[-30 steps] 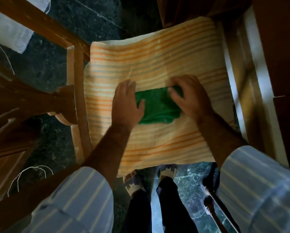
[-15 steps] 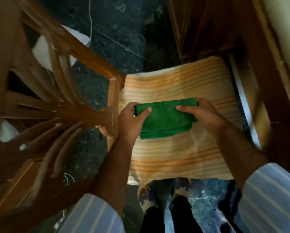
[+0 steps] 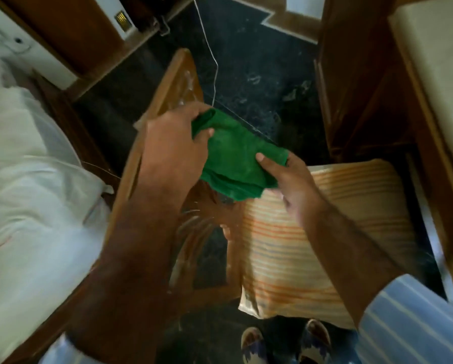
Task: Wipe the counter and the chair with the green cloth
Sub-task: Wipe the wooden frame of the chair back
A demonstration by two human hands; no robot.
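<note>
Far left: white bedding (image 3: 28, 179), rumpled, filling the left edge of the view; a dark wooden frame runs beside it.

Left of centre: wooden chair (image 3: 167, 101), its curved backrest slats under the left forearm, the top rail reaching toward the dark marble floor (image 3: 259, 82). A thin white cord (image 3: 214, 74) hangs down over the floor just above the cloth.

Centre: left hand (image 3: 175, 145), fingers curled shut, gripping the upper left corner of the green cloth (image 3: 233, 158). The cloth is held in the air above the chair, loosely bunched, hiding part of the seat edge.

Right of centre: right hand (image 3: 285, 177), thumb and fingers pinching the cloth's right edge.

Right: orange-striped cushion (image 3: 312, 245) on the chair seat, below the right forearm; striped blue sleeve (image 3: 409, 324) at lower right.

Far right: wooden furniture with a pale top (image 3: 435, 74).

Bottom: two patterned shoes (image 3: 254, 345) on the floor.
</note>
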